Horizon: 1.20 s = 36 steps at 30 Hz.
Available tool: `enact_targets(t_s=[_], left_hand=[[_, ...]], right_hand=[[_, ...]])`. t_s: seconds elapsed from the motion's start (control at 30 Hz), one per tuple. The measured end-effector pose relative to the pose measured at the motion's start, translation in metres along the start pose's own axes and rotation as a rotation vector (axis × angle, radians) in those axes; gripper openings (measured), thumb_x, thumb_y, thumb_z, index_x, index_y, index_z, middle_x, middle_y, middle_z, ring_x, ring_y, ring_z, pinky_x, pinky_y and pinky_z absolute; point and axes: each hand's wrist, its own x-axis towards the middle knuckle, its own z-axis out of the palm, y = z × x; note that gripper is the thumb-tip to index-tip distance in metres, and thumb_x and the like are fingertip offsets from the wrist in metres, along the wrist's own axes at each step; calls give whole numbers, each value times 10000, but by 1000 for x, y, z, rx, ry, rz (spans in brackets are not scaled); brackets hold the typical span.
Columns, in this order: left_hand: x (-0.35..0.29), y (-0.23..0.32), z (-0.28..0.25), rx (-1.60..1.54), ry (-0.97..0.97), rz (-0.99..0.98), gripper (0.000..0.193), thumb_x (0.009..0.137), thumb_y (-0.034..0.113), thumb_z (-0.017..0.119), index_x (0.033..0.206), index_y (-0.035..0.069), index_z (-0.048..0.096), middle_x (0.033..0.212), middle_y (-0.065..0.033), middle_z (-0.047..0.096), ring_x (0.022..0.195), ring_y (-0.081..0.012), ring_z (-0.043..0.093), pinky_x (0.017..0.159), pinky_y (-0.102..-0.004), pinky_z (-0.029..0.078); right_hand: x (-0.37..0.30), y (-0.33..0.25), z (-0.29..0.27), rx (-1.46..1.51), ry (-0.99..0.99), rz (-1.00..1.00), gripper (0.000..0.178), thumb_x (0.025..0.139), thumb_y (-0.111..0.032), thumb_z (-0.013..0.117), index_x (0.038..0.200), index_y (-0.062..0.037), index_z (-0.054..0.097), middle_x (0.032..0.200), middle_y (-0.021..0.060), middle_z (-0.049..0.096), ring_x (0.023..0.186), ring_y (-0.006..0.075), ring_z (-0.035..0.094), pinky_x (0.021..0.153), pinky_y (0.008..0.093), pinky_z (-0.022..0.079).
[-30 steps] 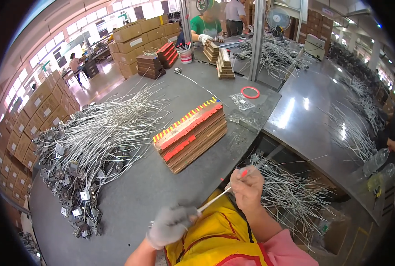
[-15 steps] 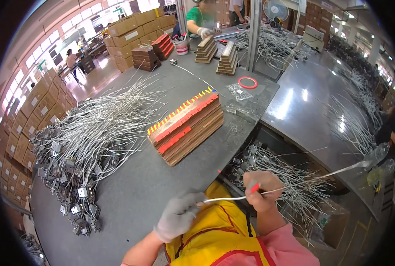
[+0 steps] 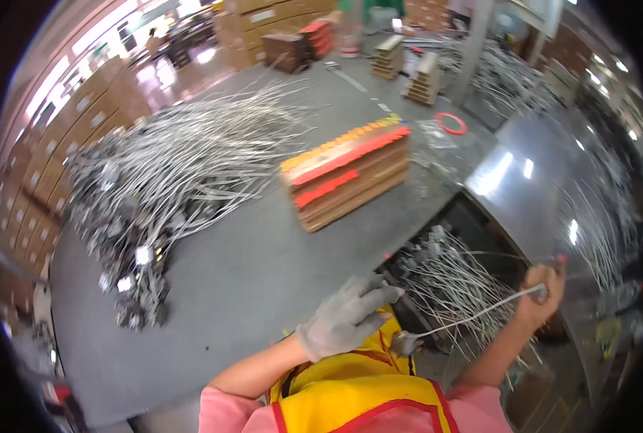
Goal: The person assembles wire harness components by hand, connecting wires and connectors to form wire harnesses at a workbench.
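1. Grips a pale cable (image 3: 473, 318) with the right hand (image 3: 541, 297), showing a red bit (image 3: 562, 258), too blurred to name, at its fingertips.
2. Holds the gloved left hand (image 3: 350, 317) spread, with palm hidden.
3. Shows the cable's dark end (image 3: 406, 344), indistinct, beside that hand.

A: Place type?
B: Factory assembly floor.
A: Evidence?
B: Broad matte grey surface (image 3: 249, 289) heaped with long silvery cables (image 3: 199, 148) ending in dark-grey blocky connectors (image 3: 98, 206).
A: Beyond?
B: Tall stacks of brown cardboard cartons (image 3: 94, 108), a bright row of windows (image 3: 105, 29), a second glossy grey surface (image 3: 512, 195) at right carrying more thin pale cables (image 3: 588, 238).
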Motion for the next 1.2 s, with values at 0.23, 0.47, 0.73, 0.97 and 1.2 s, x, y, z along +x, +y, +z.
enact_targets(t_s=[0.23, 0.47, 0.73, 0.97, 1.2], left_hand=[[-36, -36, -52, 355, 195, -105, 300, 748, 78, 641, 1044, 81, 601, 976, -132, 542, 877, -312, 547, 730, -381, 476], [-80, -73, -165, 1097, 496, -415, 305, 724, 114, 648, 1022, 86, 591, 1018, -147, 560, 923, -330, 545, 756, -402, 479], [-137, -127, -200, 1509, 527, -826, 296, 717, 164, 654, 1012, 162, 627, 1093, -73, 565, 1042, -267, 507, 918, -420, 372], [-130, -81, -184, 1244, 630, -400, 442, 740, -7, 519, 1177, 57, 541, 1058, -173, 600, 852, -357, 606, 727, -420, 489], [-170, 31, -196, 1240, 526, -800, 316, 765, -29, 528, 1039, 103, 615, 948, -125, 614, 700, -337, 605, 600, -416, 468]], right_hand=[[-2, 40, -97, -511, 457, 308, 394, 915, -250, 555, 1197, 22, 508, 816, 38, 558, 572, 63, 408, 501, 203, 331], [-60, 99, -125, -460, 361, 844, 396, 900, -283, 564, 1169, 3, 517, 1021, 86, 616, 632, 78, 470, 516, 202, 356], [-60, 114, -53, -447, 77, 705, 359, 878, -211, 586, 1150, 18, 538, 759, 51, 618, 536, 65, 503, 442, 197, 386], [-69, 109, -20, -579, 27, 716, 255, 896, -139, 529, 1096, 20, 537, 723, 85, 622, 495, 69, 490, 441, 182, 378], [-66, 109, 5, -604, 26, 671, 210, 901, -123, 518, 1037, 32, 555, 724, 93, 623, 522, 82, 502, 470, 197, 382]])
